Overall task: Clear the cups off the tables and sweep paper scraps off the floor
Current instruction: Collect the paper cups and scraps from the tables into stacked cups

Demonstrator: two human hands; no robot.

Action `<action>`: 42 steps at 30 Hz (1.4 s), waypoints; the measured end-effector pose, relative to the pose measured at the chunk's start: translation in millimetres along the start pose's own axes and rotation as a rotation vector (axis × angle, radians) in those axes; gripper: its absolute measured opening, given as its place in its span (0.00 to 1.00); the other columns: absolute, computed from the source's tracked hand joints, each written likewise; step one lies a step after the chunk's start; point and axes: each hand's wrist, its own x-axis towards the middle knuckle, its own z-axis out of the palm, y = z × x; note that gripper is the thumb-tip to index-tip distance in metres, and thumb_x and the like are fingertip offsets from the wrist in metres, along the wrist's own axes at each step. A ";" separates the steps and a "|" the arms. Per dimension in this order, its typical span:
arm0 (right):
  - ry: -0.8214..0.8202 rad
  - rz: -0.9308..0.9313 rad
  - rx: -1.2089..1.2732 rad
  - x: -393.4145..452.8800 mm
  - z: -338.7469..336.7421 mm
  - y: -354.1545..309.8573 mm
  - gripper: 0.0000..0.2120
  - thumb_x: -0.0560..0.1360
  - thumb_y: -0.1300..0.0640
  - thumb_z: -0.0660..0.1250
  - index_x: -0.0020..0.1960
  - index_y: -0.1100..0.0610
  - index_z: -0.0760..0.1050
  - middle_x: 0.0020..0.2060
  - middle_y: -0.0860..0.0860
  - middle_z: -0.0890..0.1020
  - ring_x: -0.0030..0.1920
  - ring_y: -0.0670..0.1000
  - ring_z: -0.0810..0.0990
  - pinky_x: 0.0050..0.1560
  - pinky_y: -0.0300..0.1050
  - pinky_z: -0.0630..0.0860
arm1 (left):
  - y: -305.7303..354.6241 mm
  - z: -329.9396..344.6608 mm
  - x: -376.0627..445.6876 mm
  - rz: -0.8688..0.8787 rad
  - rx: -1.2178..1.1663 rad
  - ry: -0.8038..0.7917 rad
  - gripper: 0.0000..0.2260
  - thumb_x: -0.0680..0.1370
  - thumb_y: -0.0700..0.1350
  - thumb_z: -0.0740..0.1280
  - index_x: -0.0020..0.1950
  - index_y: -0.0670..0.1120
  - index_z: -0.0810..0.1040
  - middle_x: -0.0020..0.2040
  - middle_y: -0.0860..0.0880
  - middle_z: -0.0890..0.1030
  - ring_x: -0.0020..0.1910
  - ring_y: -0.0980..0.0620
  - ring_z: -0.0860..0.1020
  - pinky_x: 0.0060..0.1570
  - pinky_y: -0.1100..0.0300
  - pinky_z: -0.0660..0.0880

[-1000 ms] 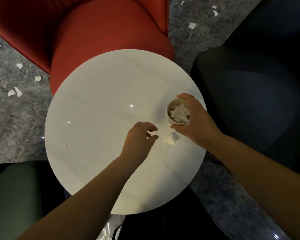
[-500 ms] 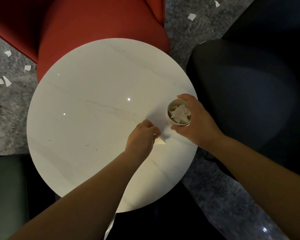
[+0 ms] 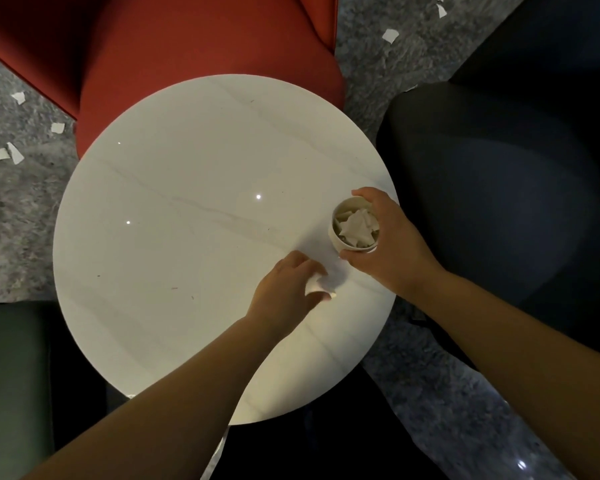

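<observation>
Left hand [image 3: 284, 285] pinches a scrap [image 3: 314, 287] off the surface [image 3: 187, 220]; right hand [image 3: 385, 244] grips the cup [image 3: 355, 225], not yet cleared. I judge the floor scraps [image 3: 7, 154] remain unswept.

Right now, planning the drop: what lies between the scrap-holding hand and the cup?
Head view: only bare white tabletop separates the left hand, pinching a white paper scrap, from the scrap-filled white cup.
</observation>
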 end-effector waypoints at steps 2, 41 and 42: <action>0.003 -0.007 -0.015 0.4 0.8 0.0 0.42 0.65 0.51 0.79 0.71 0.44 0.59 0.64 0.45 0.70 0.62 0.45 0.71 0.55 0.30 0.70 | 2.0 5.2 -3.0 0.034 0.064 -0.083 0.16 0.73 0.53 0.74 0.59 0.54 0.78 0.60 0.53 0.73 0.58 0.51 0.74 0.56 0.55 0.75; -0.223 -0.209 -0.083 13.0 58.0 -132.4 0.38 0.62 0.52 0.80 0.61 0.33 0.61 0.56 0.43 0.71 0.53 0.45 0.74 0.48 0.33 0.73 | -81.8 -137.5 -119.5 -0.616 -0.125 0.376 0.14 0.80 0.47 0.65 0.66 0.47 0.75 0.64 0.45 0.73 0.55 0.46 0.77 0.59 0.56 0.73; -0.232 -0.224 -0.104 13.1 62.2 -140.1 0.38 0.62 0.52 0.80 0.62 0.34 0.61 0.56 0.44 0.71 0.53 0.45 0.75 0.48 0.33 0.73 | -89.7 -138.5 -130.1 -0.665 -0.108 0.353 0.15 0.81 0.48 0.65 0.67 0.47 0.74 0.65 0.44 0.73 0.59 0.44 0.76 0.62 0.54 0.71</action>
